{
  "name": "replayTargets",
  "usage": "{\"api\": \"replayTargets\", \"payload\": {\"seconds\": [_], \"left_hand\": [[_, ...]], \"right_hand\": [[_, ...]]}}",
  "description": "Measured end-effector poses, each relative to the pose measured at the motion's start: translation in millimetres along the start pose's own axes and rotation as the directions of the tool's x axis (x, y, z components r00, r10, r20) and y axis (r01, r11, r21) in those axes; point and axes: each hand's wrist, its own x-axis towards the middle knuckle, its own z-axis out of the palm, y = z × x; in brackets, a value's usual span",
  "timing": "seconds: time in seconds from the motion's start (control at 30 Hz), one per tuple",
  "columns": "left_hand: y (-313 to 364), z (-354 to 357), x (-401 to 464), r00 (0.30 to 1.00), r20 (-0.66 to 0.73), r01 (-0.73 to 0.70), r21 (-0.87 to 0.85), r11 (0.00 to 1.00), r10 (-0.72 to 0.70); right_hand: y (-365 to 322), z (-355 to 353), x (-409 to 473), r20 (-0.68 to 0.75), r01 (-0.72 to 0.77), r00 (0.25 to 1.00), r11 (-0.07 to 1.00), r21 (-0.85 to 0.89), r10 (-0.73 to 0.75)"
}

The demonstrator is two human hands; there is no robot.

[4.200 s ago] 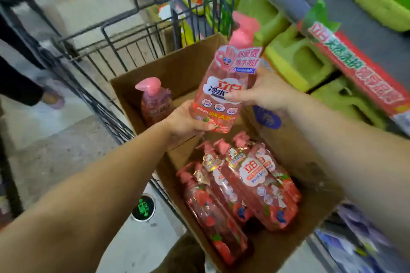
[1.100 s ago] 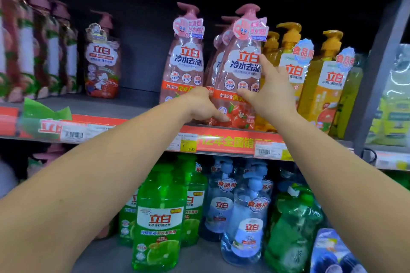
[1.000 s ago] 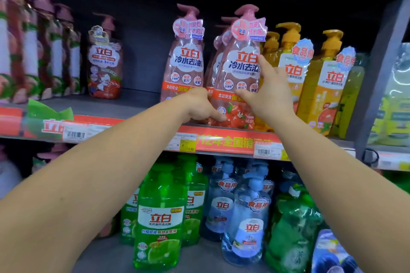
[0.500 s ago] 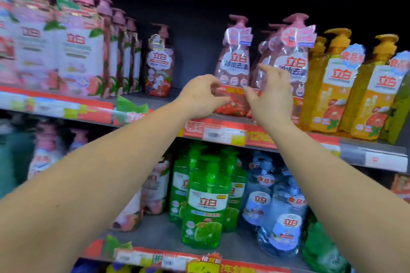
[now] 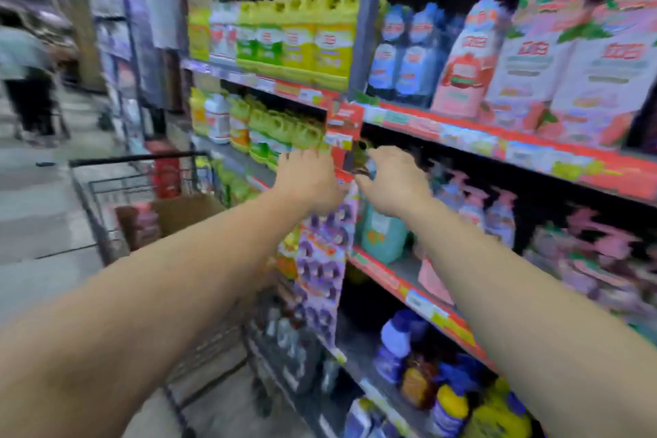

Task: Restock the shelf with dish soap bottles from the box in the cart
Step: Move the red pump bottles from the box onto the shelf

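Note:
The view is blurred by motion. My left hand (image 5: 308, 181) and my right hand (image 5: 394, 177) hang in the air side by side in front of the shelf upright, both with fingers spread and nothing in them. The brown cardboard box (image 5: 185, 213) sits in the wire cart (image 5: 103, 195) to the left, beyond my left forearm. One pink dish soap bottle (image 5: 144, 226) shows at the box's left end. More pink dish soap bottles (image 5: 576, 60) stand on the shelf (image 5: 497, 149) at the upper right, away from both hands.
Yellow and green jugs (image 5: 291, 43) fill the shelves ahead on the left. Blue bottles (image 5: 405, 53) stand beside the upright. A purple hanging display strip (image 5: 323, 260) dangles below my hands. A person (image 5: 25, 82) stands far down the aisle at the left.
Both hands have let go of the pink bottle, which stays on the shelf. My view has swung left toward the cart, and both hands moved with it, empty.

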Motion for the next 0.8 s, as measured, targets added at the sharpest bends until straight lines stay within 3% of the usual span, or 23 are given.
{"api": "replayTargets", "payload": {"seconds": [0.13,0.33,0.67,0.8], "left_hand": [[-115.7,6.6,-13.0,0.983,0.035,0.178,0.066,0.982,-0.181],[-235.0,24.8,-17.0,0.911,0.121,0.377,0.152,0.914,-0.395],[-357.1,110.2,51.0,0.806,0.157,0.548,0.165,0.82,-0.57],[-400.3,152.8,85.5,0.72,0.233,0.635,0.159,0.756,-0.654]], "right_hand": [[-103.5,77.1,33.2,0.143,0.078,0.985,0.991,0.111,-0.093],[-199.9,161.6,70.2,0.274,0.159,0.933,0.952,0.261,-0.231],[-262.4,307.7,171.8,0.379,0.163,0.87,0.909,0.383,-0.315],[-263.1,362.9,216.9,0.477,0.134,0.81,0.901,0.413,-0.339]]}}
